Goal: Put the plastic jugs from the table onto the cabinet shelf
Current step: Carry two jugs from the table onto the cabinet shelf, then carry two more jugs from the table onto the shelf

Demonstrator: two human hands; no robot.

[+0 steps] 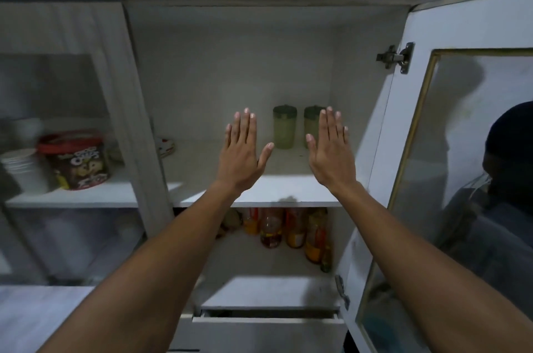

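The right hand [331, 150] covers part of the right green jug [312, 121], so only its left strip and dark lid show. The left green jug [284, 127] stands in full view just beside it, both at the back of the cabinet shelf [259, 194]. The bottles [288, 228] below are half hidden by the shelf edge. The left hand [242, 150] and the right are raised flat, fingers straight and together, thumbs out, holding nothing.

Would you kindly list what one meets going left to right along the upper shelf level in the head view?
Stack of white cups → red-lidded cereal tub → left hand → first green jug → right hand → open glass door.
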